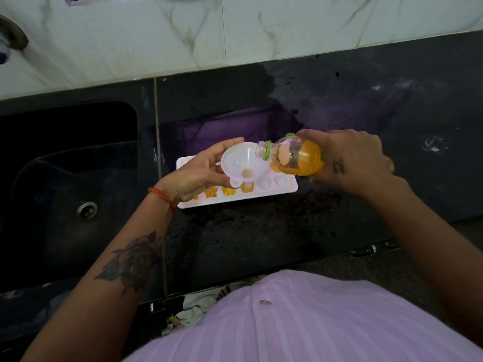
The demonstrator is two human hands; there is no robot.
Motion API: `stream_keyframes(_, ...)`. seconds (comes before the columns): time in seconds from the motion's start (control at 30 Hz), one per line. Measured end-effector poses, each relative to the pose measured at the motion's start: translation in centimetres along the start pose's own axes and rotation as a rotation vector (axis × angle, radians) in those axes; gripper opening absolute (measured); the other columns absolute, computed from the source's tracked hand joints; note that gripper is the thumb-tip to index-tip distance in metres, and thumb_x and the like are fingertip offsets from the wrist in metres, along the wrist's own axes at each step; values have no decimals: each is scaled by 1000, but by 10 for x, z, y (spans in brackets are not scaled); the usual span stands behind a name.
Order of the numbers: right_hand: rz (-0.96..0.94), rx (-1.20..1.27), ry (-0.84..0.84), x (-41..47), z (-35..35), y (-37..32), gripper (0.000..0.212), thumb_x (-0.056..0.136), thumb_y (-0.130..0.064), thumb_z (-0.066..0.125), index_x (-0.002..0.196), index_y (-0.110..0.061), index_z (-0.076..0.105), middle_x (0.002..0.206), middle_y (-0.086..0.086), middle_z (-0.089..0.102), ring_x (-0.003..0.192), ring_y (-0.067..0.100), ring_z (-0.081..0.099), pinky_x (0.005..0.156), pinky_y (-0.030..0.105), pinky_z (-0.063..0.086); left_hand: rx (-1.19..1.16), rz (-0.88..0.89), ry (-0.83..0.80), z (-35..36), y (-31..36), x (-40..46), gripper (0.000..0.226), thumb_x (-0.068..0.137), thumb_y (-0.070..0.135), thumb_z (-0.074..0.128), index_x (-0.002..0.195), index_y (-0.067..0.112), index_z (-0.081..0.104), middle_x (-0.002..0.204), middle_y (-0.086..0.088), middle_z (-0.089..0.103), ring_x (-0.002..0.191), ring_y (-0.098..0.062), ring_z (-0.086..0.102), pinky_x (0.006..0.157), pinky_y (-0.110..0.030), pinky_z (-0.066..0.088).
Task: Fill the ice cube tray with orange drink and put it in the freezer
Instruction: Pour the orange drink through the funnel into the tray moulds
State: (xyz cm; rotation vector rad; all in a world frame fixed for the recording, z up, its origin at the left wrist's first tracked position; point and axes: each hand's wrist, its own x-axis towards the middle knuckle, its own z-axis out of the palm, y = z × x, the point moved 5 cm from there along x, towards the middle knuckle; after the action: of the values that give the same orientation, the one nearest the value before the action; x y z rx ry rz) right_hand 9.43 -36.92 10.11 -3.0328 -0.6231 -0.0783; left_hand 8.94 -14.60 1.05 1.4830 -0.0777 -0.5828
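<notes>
A white ice cube tray (288, 189) lies on the black counter (261, 231). Several of its front cells hold orange drink; two cells at the right look pale. My left hand (194, 172) holds a white funnel (241, 163) over the tray, its spout above an orange-filled cell. My right hand (347, 159) grips a small clear bottle of orange drink (295, 158), tipped on its side. The bottle's open neck rests at the funnel's rim. The drink sits in the bottle's lower part, away from the neck. The tray's far cells are hidden by hands and funnel.
A black sink (65, 178) with a metal drain (87, 209) lies left of the tray. A marbled white wall (235, 30) runs behind the counter. The counter looks wet around the tray. Drawer handles (363, 250) show below the counter's front edge.
</notes>
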Motion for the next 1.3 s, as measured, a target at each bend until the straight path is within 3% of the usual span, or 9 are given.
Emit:
stream_keyframes(0.2, 52, 65, 1, -6, -5, 4, 64, 74, -37, 71, 132, -36, 44, 104, 7, 68, 97, 34, 61, 76, 36, 42, -70, 18, -18, 5, 5, 8, 86, 65, -17, 65, 139, 22, 43, 143, -3, 46, 125, -22, 53, 92, -33, 53)
stream_keyframes(0.4, 62, -18, 45, -12, -5, 20, 56, 79, -51, 62, 131, -37, 44, 102, 5, 67, 92, 33, 61, 68, 33, 35, -18, 23, -52, 16, 4, 20, 87, 60, -9, 70, 136, 26, 45, 142, 0, 47, 119, -16, 58, 91, -31, 53)
stream_keyframes(0.73, 46, -103, 72, -14, -2, 25, 56, 82, -41, 65, 133, -36, 41, 107, 7, 65, 95, 33, 61, 70, 34, 31, 32, -5, -98, 20, 2, 26, 98, 51, 7, 81, 139, 26, 42, 142, -1, 47, 125, -21, 53, 97, -39, 51)
stream_keyframes(0.87, 40, -113, 79, -14, -2, 24, 57, 82, -39, 66, 134, -35, 41, 108, 7, 66, 96, 33, 61, 70, 34, 31, 49, -1, -89, 20, 3, 26, 94, 58, -4, 76, 140, 24, 41, 142, -1, 47, 125, -20, 53, 96, -37, 51)
stream_keyframes(1.3, 69, -12, 44, -17, -4, 26, 57, 80, -45, 64, 132, -35, 43, 105, 7, 67, 95, 33, 61, 69, 32, 31, -5, 12, -84, 23, 7, 28, 88, 61, -8, 70, 139, 23, 43, 142, -1, 47, 126, -21, 52, 96, -35, 51)
